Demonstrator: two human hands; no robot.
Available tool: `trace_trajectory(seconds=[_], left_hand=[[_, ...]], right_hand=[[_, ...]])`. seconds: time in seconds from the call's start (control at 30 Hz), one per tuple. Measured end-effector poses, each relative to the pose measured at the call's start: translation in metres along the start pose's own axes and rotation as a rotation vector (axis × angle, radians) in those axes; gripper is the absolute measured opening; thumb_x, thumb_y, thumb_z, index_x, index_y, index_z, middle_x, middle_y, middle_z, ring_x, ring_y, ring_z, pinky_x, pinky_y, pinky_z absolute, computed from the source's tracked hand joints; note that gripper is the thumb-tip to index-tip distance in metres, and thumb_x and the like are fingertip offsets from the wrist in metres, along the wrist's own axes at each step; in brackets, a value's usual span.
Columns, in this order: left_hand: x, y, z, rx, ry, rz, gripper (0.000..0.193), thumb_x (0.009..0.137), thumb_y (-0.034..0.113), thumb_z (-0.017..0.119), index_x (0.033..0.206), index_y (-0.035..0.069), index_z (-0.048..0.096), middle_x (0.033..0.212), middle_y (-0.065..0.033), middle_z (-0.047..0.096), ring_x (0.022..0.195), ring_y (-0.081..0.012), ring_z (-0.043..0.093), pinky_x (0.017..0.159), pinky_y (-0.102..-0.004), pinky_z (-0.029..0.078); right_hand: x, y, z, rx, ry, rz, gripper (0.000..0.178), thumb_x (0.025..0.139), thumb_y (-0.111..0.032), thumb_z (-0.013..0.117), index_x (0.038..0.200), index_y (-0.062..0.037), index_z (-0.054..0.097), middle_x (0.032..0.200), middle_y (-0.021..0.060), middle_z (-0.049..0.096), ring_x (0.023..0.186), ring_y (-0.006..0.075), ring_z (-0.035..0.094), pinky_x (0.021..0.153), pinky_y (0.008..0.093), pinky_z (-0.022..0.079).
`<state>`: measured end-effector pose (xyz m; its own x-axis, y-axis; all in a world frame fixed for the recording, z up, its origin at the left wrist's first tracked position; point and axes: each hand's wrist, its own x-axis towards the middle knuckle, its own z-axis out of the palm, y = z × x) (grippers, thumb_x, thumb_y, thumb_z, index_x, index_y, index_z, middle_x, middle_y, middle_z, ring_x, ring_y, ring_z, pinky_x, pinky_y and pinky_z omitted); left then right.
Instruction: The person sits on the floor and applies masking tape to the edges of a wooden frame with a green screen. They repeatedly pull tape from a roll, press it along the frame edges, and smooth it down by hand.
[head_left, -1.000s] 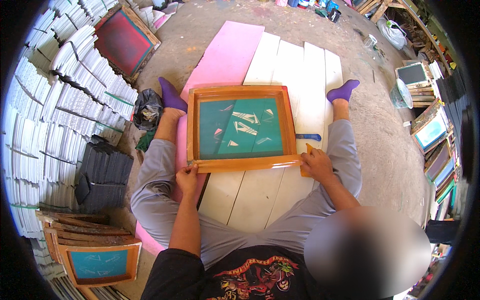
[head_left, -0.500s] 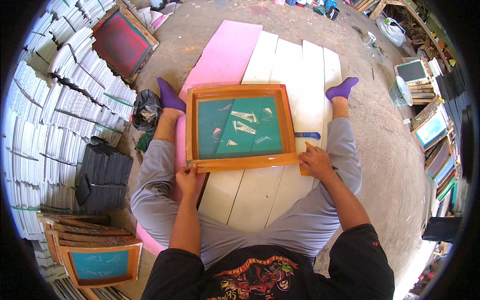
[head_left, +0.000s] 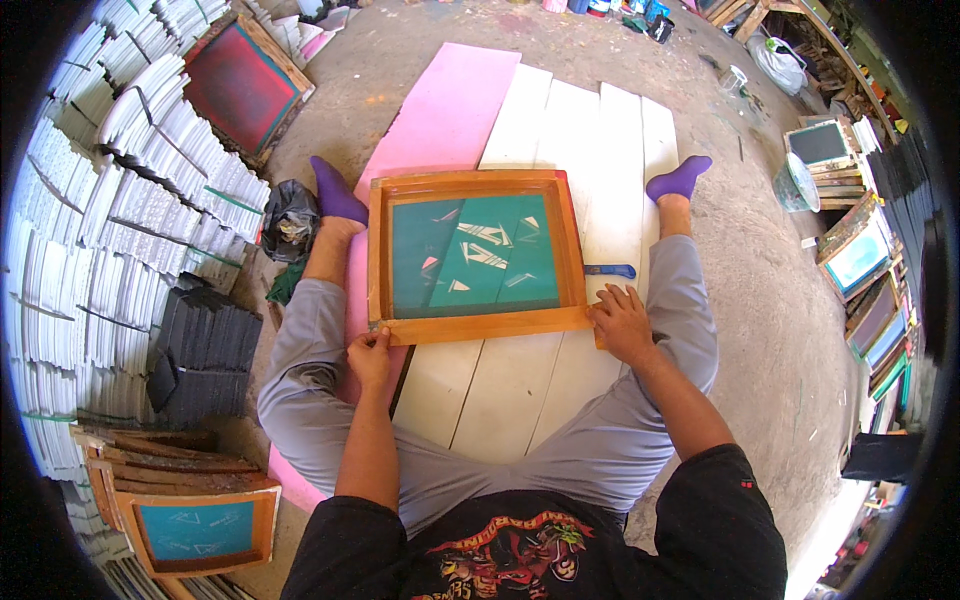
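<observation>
A wooden silk-screen frame (head_left: 470,329) with green mesh lies on boards between my legs, and pale angular shapes show in the mesh. My left hand (head_left: 370,358) pinches its near left corner between thumb and fingers. At the near right corner, my right hand (head_left: 622,325) is bent round a flat orange piece (head_left: 600,342). Most of that piece is hidden under the hand, so its kind is unclear. A blue utility knife (head_left: 610,270) lies just beyond my right hand, beside the frame's right side.
White boards (head_left: 500,395) and a pink board (head_left: 440,110) lie under the frame. Stacks of white sheets (head_left: 150,200) line the left, with a black plastic bag (head_left: 291,225) near my left foot. More screens (head_left: 860,255) lean at the right, near a clear bucket (head_left: 797,183).
My right hand has turned and shifted slightly, and the orange piece that stuck out beyond its fingers is now mostly covered. My left hand stays at the frame's corner.
</observation>
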<state>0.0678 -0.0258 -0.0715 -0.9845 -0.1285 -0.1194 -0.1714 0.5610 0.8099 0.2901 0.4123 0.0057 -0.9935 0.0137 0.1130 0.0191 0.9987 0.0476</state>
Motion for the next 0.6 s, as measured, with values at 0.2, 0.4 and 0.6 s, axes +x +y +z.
trace_trajectory(seconds=[0.2,0.4,0.6], left_hand=[[0.007,-0.028,-0.008,0.0,0.042,0.029,0.029,0.087,0.023,0.082,0.083,-0.006,0.075,0.072,-0.0113,0.072,0.064,-0.0162,0.064,0.062,-0.0351,0.052],[0.006,-0.02,0.0,-0.085,-0.018,-0.037,0.028,0.086,0.022,0.082,0.086,-0.005,0.076,0.073,-0.0128,0.073,0.067,-0.0183,0.068,0.066,-0.0347,0.054],[0.0,-0.007,-0.013,-0.066,0.008,0.012,0.028,0.087,0.02,0.081,0.087,-0.007,0.075,0.074,-0.0128,0.074,0.067,-0.0165,0.067,0.066,-0.0332,0.054]], right_hand=[[0.019,-0.024,-0.003,0.045,0.007,-0.065,0.036,0.083,-0.03,0.072,0.113,-0.0104,0.074,0.132,0.0106,0.064,0.133,0.0325,0.05,0.115,0.0559,0.034],[0.047,0.04,0.025,0.367,-0.032,0.328,0.035,0.086,-0.028,0.072,0.115,-0.0076,0.071,0.122,0.0143,0.067,0.119,0.0359,0.059,0.105,0.0497,0.045],[0.091,0.07,0.038,0.306,-0.24,0.422,0.033,0.084,-0.022,0.076,0.112,-0.0056,0.069,0.112,0.0155,0.067,0.114,0.0363,0.061,0.096,0.0477,0.053]])
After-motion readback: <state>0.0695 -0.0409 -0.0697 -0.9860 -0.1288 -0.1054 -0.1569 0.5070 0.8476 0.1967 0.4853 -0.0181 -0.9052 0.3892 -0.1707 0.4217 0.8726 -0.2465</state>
